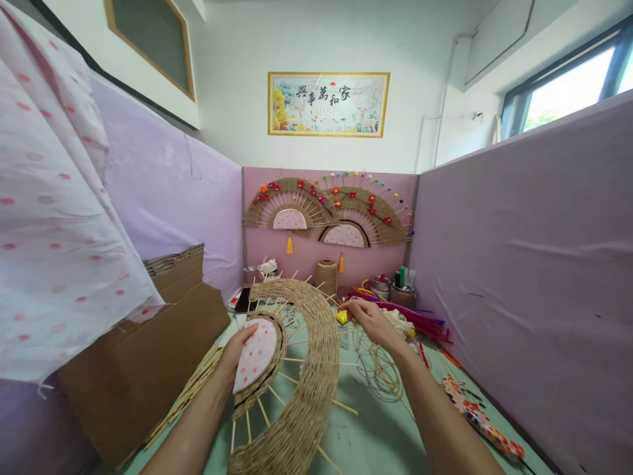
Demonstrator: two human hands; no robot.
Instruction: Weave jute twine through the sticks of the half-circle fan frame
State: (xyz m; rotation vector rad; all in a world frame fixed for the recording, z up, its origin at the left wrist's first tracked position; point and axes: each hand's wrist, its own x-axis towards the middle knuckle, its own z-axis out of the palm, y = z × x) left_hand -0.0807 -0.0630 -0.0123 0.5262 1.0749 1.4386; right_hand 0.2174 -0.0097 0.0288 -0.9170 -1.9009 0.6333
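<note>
My left hand (236, 353) grips a half-round fan by its inner end, the thumb lying on the pink-dotted white half disc (258, 353). Around that disc runs a wide band of woven twine (319, 359), and thin pale sticks (345, 407) fan out through it. The fan is held on its side, its curve facing right. Beyond the band, my right hand (370, 320) is closed in a pinch near the stick tips. Whatever sits between its fingertips is too small to make out. A small yellow packet (341, 318) lies just below those fingers.
Loose twine (380, 373) lies beside my right forearm, with purple pipe cleaners (428, 325) behind. A twine spool (326, 276) stands at the back. Cardboard (148, 356) and dotted cloth (59, 218) are left. Two decorated fans (284, 191) hang on the pink partition.
</note>
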